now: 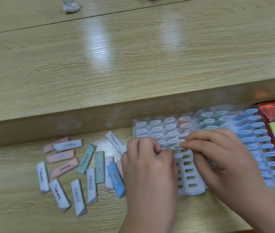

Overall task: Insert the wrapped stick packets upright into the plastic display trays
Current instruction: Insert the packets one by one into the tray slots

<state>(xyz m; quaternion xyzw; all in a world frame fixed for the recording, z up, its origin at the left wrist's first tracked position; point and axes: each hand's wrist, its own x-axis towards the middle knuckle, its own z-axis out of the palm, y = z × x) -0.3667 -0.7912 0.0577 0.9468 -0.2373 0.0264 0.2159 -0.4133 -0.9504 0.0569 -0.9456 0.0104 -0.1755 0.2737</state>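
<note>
Many barcoded packets [99, 167], lettering blurred

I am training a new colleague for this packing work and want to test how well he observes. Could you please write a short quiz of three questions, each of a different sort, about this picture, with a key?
1. True or false: the loose packets lie to the left of the white tray.
2. What colour are the upright packets nearest the red box? A pink, B blue, C white.
3. In the white tray, are the slots nearest the person filled or empty?

Key: 1 true; 2 B; 3 empty.
</note>
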